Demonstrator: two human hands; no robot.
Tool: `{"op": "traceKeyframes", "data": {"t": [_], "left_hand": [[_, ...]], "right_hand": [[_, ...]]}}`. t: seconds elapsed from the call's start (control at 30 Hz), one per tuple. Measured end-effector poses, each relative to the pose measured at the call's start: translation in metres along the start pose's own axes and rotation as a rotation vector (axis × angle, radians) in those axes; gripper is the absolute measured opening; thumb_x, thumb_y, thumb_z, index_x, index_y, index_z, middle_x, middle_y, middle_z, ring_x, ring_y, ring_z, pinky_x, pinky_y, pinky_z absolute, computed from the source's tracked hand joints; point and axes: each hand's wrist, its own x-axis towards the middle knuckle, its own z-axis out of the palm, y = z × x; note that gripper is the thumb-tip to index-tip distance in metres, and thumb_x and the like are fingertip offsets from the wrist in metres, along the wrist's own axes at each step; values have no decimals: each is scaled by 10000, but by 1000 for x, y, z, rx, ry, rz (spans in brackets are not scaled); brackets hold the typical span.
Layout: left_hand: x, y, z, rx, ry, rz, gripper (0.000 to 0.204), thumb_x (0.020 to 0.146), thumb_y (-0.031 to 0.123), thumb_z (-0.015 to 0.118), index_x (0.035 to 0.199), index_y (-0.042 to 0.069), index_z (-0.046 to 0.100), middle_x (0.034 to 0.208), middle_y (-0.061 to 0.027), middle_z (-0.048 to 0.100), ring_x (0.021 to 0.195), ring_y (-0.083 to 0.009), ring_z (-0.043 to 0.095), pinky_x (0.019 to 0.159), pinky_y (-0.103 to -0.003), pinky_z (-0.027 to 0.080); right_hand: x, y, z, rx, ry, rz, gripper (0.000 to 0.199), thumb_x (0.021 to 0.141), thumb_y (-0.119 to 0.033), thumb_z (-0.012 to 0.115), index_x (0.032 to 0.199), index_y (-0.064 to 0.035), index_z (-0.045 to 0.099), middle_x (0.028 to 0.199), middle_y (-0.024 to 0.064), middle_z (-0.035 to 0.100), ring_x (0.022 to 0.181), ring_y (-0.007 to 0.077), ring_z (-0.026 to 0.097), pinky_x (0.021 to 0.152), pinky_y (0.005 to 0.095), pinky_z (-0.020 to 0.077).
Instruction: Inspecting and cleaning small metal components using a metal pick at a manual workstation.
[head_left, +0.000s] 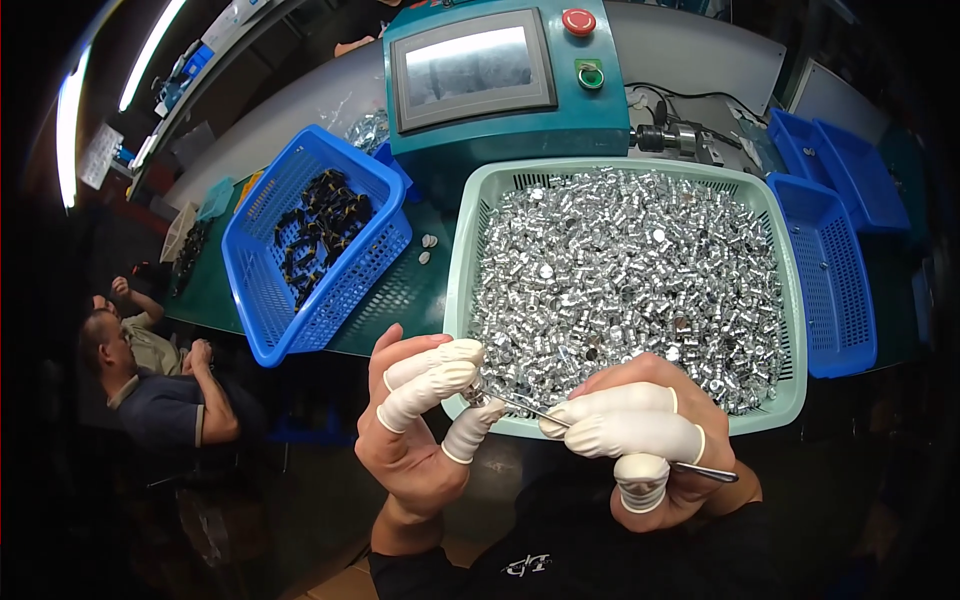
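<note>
My left hand (418,455) is raised at the near edge of the pale green basket (790,395). Its thumb and fingers, in white finger cots, pinch a small shiny metal part (476,394), mostly covered by the fingertips. My right hand (650,440), with similar finger cots, grips a thin metal pick-like tool (530,408). The tool's narrow end points left and meets the part, while its wider end (712,472) sticks out by my right palm. Many small silvery cylindrical metal parts (630,280) fill the basket just beyond both hands.
At the left stands a blue basket (262,345) holding black-and-yellow pieces (325,225). Behind is a teal machine (510,140) with a screen (475,65) and red button (579,22). Blue trays (830,290) line the right. Two people (165,390) sit at far left.
</note>
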Motion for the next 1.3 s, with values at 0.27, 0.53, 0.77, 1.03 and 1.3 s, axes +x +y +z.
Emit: {"op": "traceKeyframes", "data": {"t": [0.27,0.53,0.77,1.03,1.3], "left_hand": [[-1,2,1,60,-6,25,365,687,109,836,1009,81,667,1020,-80,714,1035,-269,617,1044,-482,327],[1,6,5,83,-11,30,345,694,117,832,997,77,672,1014,-79,716,1029,-266,617,1040,-476,334],[-2,7,7,95,-21,41,364,677,133,816,1005,54,679,997,-94,707,1051,-284,598,1081,-497,287],[-1,15,9,147,-88,76,317,684,131,835,968,97,701,1011,-54,722,1035,-258,614,1052,-462,321],[-4,21,9,323,-123,184,249,728,179,807,952,122,714,970,-30,731,982,-241,640,1053,-462,326]], "right_hand": [[0,4,-4,-88,-30,-96,206,840,-103,663,972,55,665,860,147,686,708,290,647,599,343,531],[-4,-4,-8,-76,-17,-82,214,843,-114,656,971,57,663,854,144,682,704,297,645,577,344,527],[-5,-2,-9,-79,-8,-82,210,840,-114,660,967,53,666,849,134,681,695,285,642,573,342,523],[-4,-3,-11,-45,30,-60,129,813,-56,670,904,35,664,816,124,664,623,267,613,533,323,490],[-5,8,5,-115,62,-137,157,784,-103,717,862,22,662,760,122,627,557,245,545,450,327,416]]}}
